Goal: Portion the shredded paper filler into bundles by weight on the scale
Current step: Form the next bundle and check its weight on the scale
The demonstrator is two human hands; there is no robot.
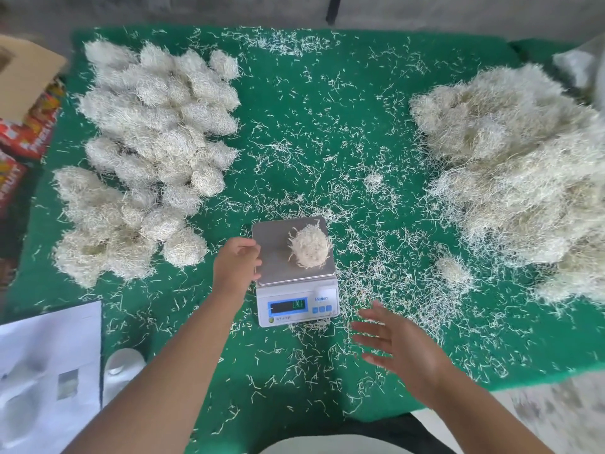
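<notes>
A white digital scale [296, 308] with a steel platform [275, 247] stands at the middle front of the green table. One round bundle of shredded paper [310, 246] lies on the platform's right half. My left hand [236, 261] rests at the platform's left edge, fingers loosely curled and holding nothing. My right hand [394, 339] hovers with spread fingers to the right of the scale, blurred and empty. Several finished bundles [154, 152] lie packed together on the left. A big loose heap of shredded paper [517, 165] fills the right side.
Loose shreds litter the green cloth [314, 126] everywhere. Two small clumps [453, 271] lie right of the scale. A white sheet [49, 371] covers the front left corner. Cardboard and red boxes [23, 119] stand off the left edge.
</notes>
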